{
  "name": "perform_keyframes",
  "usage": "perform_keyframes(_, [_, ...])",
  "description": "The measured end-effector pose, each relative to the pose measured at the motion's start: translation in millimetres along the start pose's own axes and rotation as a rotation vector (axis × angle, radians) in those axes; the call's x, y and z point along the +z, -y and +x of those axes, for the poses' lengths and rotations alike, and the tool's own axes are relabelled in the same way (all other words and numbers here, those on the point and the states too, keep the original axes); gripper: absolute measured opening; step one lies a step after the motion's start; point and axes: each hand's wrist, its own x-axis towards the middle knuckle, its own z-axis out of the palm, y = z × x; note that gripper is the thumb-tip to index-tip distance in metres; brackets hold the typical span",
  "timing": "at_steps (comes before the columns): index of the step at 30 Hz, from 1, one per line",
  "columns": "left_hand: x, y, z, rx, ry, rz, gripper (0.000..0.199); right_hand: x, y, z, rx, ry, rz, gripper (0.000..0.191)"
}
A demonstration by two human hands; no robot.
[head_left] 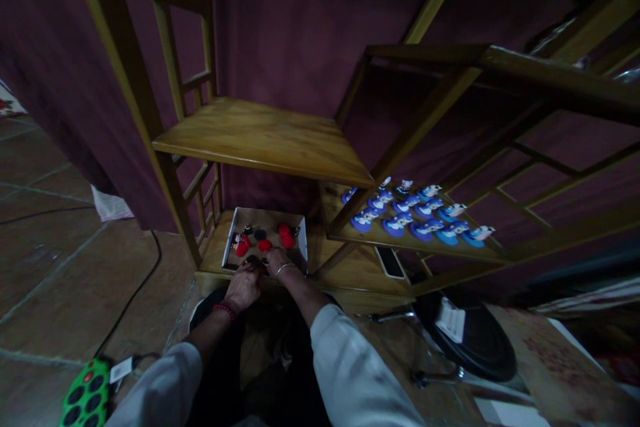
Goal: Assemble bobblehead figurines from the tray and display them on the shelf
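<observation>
Fingers [271,258] curled at dark piece [258,263] (blurred).

No words or numbers can be read. White tag [121,369], near left, just right of green strip [87,395]: too blurry to read. White pack [451,320] on black stool [483,347], near right: grey marks, too blurry to make out letters. Blue toys [399,223] on right shelf [493,255]: too small to read. White box [303,240] sides: too dim to read anything.
</observation>
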Motion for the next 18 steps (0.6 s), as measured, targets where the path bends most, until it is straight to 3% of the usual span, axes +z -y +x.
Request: perform_keyframes(18, [2.0,-0.8,3.0,-0.015,0.012,-0.010,0.030,7.5,-8.5,5.4,-0.032,0.019,-0.047,0.026])
